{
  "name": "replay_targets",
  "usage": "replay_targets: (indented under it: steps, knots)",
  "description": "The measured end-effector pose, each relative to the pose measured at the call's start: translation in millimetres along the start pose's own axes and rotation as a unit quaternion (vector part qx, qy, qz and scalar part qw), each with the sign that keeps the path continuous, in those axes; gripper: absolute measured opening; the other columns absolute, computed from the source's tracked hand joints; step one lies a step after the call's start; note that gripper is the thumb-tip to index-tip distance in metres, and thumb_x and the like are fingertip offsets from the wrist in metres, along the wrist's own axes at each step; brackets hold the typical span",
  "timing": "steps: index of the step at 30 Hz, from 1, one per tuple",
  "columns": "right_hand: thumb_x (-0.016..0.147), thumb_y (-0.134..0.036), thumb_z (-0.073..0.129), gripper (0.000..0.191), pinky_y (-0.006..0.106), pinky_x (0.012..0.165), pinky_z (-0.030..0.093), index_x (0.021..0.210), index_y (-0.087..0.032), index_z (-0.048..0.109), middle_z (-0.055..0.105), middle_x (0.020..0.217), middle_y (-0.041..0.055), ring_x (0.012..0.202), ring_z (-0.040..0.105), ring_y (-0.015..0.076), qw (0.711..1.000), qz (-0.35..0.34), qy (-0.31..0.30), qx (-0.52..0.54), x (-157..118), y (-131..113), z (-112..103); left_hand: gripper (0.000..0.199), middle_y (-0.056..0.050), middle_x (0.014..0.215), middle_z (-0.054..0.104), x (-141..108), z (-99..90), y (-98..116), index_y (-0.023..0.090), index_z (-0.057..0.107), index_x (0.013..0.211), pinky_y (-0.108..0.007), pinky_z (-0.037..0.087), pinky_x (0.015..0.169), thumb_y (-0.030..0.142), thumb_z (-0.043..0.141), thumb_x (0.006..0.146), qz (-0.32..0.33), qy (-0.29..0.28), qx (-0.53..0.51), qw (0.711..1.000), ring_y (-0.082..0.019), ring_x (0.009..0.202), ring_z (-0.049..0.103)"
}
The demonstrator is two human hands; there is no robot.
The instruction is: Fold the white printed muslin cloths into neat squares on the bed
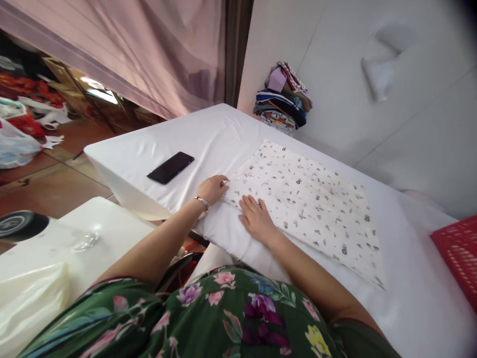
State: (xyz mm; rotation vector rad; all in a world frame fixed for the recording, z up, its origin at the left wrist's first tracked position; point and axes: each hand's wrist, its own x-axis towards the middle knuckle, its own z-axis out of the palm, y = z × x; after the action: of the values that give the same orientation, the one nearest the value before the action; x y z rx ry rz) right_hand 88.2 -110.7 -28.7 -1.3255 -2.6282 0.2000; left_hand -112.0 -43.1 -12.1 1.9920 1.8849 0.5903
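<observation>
A white cloth (pixel 316 199) with small printed figures lies flat on the table, its left end near my hands. My left hand (pixel 213 189), with a bracelet at the wrist, pinches the cloth's near-left corner between thumb and fingers. Just to the right, my right hand (pixel 257 217) rests on the cloth's near edge with its fingers spread. Left of the cloth, a black phone (pixel 171 167) lies on the white table cover.
A stack of folded clothes (pixel 281 99) stands beyond the table's far edge. A red basket (pixel 458 258) is at the right. At the left are a second white table (pixel 112 223), a plastic bag (pixel 33 303) and a pink curtain (pixel 149 49).
</observation>
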Motion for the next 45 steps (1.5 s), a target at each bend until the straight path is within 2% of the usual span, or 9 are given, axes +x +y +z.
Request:
replay_targets:
  steps: [4,6,10,15,20,24,29,36,45]
  knots:
    - [0.092,-0.034,0.04,0.05,0.051,0.108,0.021,0.138,-0.015,0.035,0.031,0.145,0.0121,0.135,0.024,0.0265,1.0,-0.006,-0.008,0.011,-21,3,-7,0.033,-0.004,0.1,0.065,1,-6.6,1,0.02,0.06,0.106,-0.031,0.046,0.077,0.033,0.051,0.077,0.012,-0.015,0.031,0.999,-0.019,0.084,0.06]
    - [0.091,-0.033,0.041,0.048,0.049,0.106,0.026,0.136,-0.016,0.038,0.033,0.144,0.0111,0.134,0.027,0.0258,0.999,-0.02,-0.017,0.021,-38,11,-14,0.033,-0.007,0.108,0.062,-2,-8.3,4,0.02,0.06,0.107,-0.034,0.046,0.078,0.034,0.049,0.079,0.037,0.011,0.069,0.997,-0.022,0.088,0.059]
    - [0.091,-0.029,0.042,0.04,0.044,0.104,0.033,0.129,-0.017,0.047,0.045,0.137,0.0102,0.129,0.037,0.0226,0.999,-0.012,0.004,0.045,-84,43,-34,0.03,-0.009,0.112,0.061,-13,-0.7,19,0.02,0.06,0.106,-0.039,0.045,0.083,0.033,0.045,0.083,0.166,0.078,0.091,0.979,-0.025,0.1,0.055]
    - [0.089,-0.028,0.046,0.032,0.041,0.098,0.042,0.118,-0.019,0.058,0.059,0.119,0.0095,0.116,0.05,0.0216,0.991,0.085,0.091,0.051,-143,77,-50,0.028,-0.008,0.11,0.062,-34,26.6,55,0.019,0.061,0.103,-0.039,0.043,0.089,0.034,0.045,0.086,0.366,-0.003,0.04,0.93,-0.023,0.103,0.054]
    - [0.086,-0.03,0.053,0.025,0.041,0.087,0.047,0.106,-0.021,0.064,0.061,0.107,0.0094,0.102,0.053,0.0226,0.981,0.13,0.142,0.032,-167,83,-49,0.025,-0.009,0.11,0.061,-39,51.2,87,0.02,0.062,0.103,-0.04,0.045,0.085,0.03,0.05,0.084,0.468,-0.077,0.035,0.879,-0.024,0.103,0.053]
    - [0.086,-0.029,0.054,0.022,0.039,0.082,0.046,0.101,-0.02,0.066,0.061,0.097,0.0096,0.092,0.053,0.0219,0.981,0.132,0.141,0.019,-166,88,-48,0.022,-0.008,0.103,0.062,-33,61.2,98,0.02,0.064,0.098,-0.039,0.045,0.083,0.027,0.047,0.085,0.488,-0.103,0.048,0.866,-0.023,0.097,0.054]
    - [0.09,-0.025,0.045,0.023,0.033,0.077,0.046,0.097,-0.02,0.067,0.063,0.09,0.0075,0.086,0.055,0.0183,0.976,0.148,0.154,0.05,-164,96,-47,0.034,-0.007,0.1,0.063,-26,66.9,97,0.021,0.064,0.099,-0.035,0.045,0.083,0.033,0.033,0.092,0.472,-0.109,0.028,0.875,-0.02,0.095,0.055]
    - [0.088,-0.035,0.051,0.025,0.034,0.08,0.045,0.102,-0.019,0.064,0.062,0.095,0.0085,0.09,0.054,0.0193,0.976,0.129,0.17,0.04,-168,93,-40,0.035,-0.007,0.095,0.063,-26,72.9,97,0.019,0.063,0.093,-0.035,0.042,0.083,0.034,0.031,0.092,0.437,-0.098,0.025,0.894,-0.019,0.091,0.054]
    - [0.091,-0.027,0.042,0.026,0.036,0.079,0.047,0.102,-0.02,0.064,0.062,0.094,0.0092,0.089,0.054,0.0201,0.961,0.16,0.225,0.025,-167,95,-33,0.031,-0.006,0.096,0.064,-29,75.7,97,0.019,0.063,0.094,-0.034,0.042,0.081,0.031,0.034,0.092,0.442,-0.061,0.048,0.893,-0.019,0.089,0.055]
